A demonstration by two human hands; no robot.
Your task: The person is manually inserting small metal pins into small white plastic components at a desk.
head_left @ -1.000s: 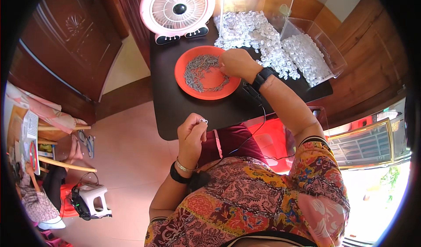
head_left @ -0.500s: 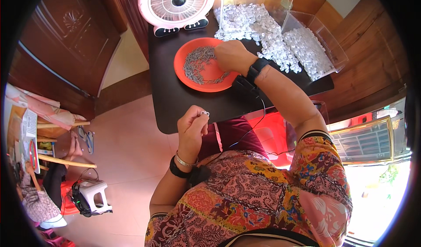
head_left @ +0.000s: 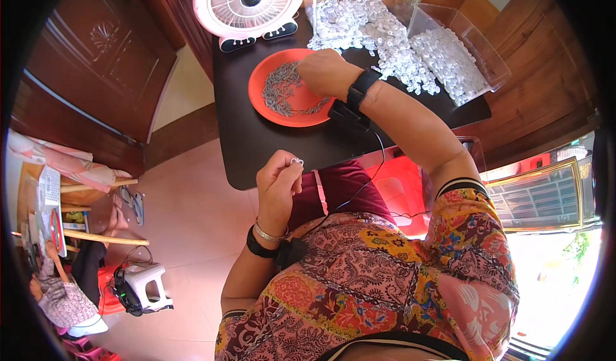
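- Risk: the small pale ring-shaped part (head_left: 296, 161), pinched at the fingertips of the left hand (head_left: 279, 183), hangs just off the near edge of the dark desk (head_left: 269, 144); a loosened pinch would likely drop it to the floor.
- Risk: the right hand (head_left: 326, 72) rests on the far-right rim of the orange plate (head_left: 264, 112), over its grey metal pieces (head_left: 282, 92); a sideways drag could tip the plate or scatter them.
- Left hand: raised, wrist bent, fingers curled nearly closed round the part.
- Right hand: arm stretched far, fingers curled down; whether it holds anything, I cannot tell.
- Far right: heap of clear plastic parts (head_left: 385, 34).
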